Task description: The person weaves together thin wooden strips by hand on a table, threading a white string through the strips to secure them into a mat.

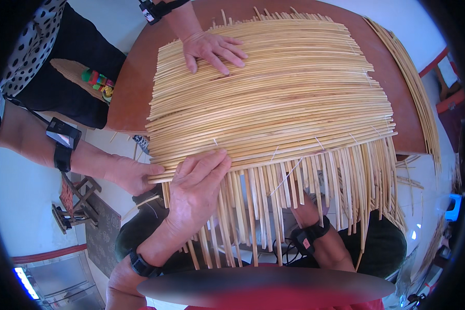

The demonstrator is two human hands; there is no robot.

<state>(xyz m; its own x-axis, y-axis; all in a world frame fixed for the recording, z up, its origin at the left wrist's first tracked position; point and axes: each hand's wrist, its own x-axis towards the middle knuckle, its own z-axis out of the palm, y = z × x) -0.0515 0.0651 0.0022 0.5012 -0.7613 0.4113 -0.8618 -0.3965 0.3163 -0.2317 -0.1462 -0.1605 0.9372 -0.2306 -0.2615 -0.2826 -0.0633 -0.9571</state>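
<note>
A large mat of pale straw-coloured stalks (pixel 274 98), laid side by side and tied with white thread, covers most of a brown table. Along its near edge hangs a fringe of crosswise stalks (pixel 253 206). My left hand (pixel 199 178) grips that near edge left of the middle, fingers pressed together on top, thumb out of sight. Beneath the fringe reaches my right hand (pixel 306 211); its fingers are hidden behind the stalks. A loose white thread (pixel 287 176) slants across the fringe near it. Short thread ends stick up along the mat's front.
At the left a co-worker lays one hand (pixel 214 51) flat on the mat and holds its near left corner with the other (pixel 139 174). A bundle of long loose stalks (pixel 411 77) lies along the right edge of the brown table (pixel 134 98). A wooden folding stool (pixel 80 199) stands at left.
</note>
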